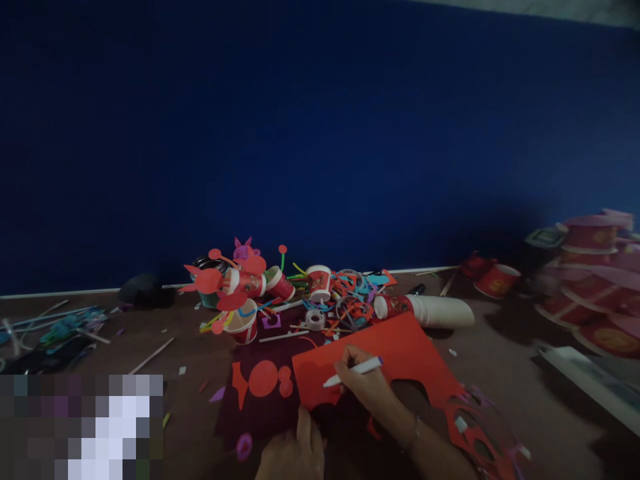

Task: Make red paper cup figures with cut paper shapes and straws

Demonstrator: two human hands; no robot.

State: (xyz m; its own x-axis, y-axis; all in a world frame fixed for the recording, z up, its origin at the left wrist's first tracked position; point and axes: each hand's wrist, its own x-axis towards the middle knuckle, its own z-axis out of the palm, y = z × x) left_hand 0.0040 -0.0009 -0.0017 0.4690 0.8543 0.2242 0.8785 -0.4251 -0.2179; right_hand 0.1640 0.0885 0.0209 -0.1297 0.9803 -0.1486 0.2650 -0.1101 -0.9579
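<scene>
My right hand (356, 373) is closed around a white marker pen (367, 366) with a purple end. Its tip meets a red paper sheet (380, 343) with curved pieces cut from its lower edge. My left hand (294, 448) lies at that sheet's lower left corner, a finger stretched out to the edge. Left of the sheet, on a dark mat (227, 417), are red cut-outs: a round one (263, 379), a figure-eight shape (285, 382) and a pointed, curved-in piece (240, 385).
Decorated paper cups (243, 323), straws and scraps crowd the table behind the mat. A roll of tape (315, 320) sits among them. Stacked cups (443, 312) lie sideways behind the sheet. Red cut scraps (470, 433) lie right of my forearm; a cup tower (593, 287) stands far right.
</scene>
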